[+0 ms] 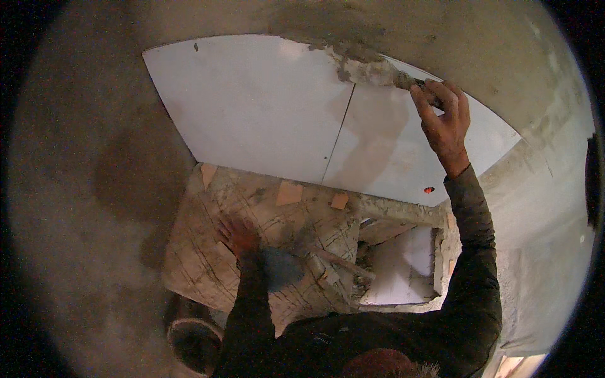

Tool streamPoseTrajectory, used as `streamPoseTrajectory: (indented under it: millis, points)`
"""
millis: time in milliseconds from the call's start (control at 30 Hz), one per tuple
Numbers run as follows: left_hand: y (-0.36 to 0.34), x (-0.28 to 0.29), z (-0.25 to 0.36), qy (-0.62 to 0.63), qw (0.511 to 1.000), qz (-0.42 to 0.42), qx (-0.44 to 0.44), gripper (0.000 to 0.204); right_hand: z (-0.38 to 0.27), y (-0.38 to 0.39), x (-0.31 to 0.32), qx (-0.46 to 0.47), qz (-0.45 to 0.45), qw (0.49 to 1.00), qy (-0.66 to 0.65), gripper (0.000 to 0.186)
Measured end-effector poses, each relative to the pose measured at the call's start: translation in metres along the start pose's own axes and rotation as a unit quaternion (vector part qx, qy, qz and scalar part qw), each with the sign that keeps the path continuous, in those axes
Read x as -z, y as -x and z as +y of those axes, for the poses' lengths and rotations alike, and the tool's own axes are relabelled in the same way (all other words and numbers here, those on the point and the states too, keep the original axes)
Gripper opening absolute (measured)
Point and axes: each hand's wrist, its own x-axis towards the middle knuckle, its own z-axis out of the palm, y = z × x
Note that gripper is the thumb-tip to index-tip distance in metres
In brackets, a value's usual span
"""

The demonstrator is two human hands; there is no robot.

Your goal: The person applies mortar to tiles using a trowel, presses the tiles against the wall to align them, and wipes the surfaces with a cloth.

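Observation:
My right hand (446,120) is raised to the upper edge of the white tiles, at the right. Its fingers close round a small dark-handled tool (406,79) whose head is caked with mortar; its exact kind does not show. The tool's head meets a smear of wet mortar (368,70) along the top of the white tile on the right (416,132). A thin dark joint parts that tile from the white tile on the left (252,101). My left hand (238,234) lies with fingers apart on the scored, mortar-coated ledge (195,264) below the tiles.
A grey-blue flat piece (280,268) and a wooden-looking stick (343,261) lie on the ledge beside my left forearm. Small tan chips (289,193) sit along the tiles' lower edge. To the right is a recess with a pale panel (403,268). A round bucket (194,340) stands lower left.

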Motion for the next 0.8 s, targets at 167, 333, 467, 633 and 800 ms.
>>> streamPoseTrajectory:
  millis: [167, 333, 467, 633, 800]
  points:
    - [-0.005, 0.013, -0.003, 0.033, 0.999, -0.020, 0.007, 0.059, -0.021, -0.051, -0.005, -0.014, -0.046, 0.999, -0.018, 0.048]
    - [-0.006, 0.013, -0.003, 0.032, 0.995, -0.087, 0.024, 0.060, -0.016, -0.102, 0.002, -0.084, -0.087, 0.988, -0.093, 0.030]
    - [-0.007, 0.029, -0.003, 0.024, 0.998, -0.059, 0.022, 0.060, 0.035, -0.144, 0.017, -0.105, -0.104, 0.953, -0.264, 0.023]
    - [-0.005, 0.013, 0.001, 0.016, 1.000, -0.020, 0.001, 0.063, 0.086, -0.184, 0.053, -0.153, -0.266, 0.867, -0.392, 0.026]
    - [0.001, -0.015, -0.006, 0.011, 0.997, -0.073, 0.008, 0.062, 0.111, -0.204, -0.003, -0.022, -0.314, 0.908, -0.276, 0.030]
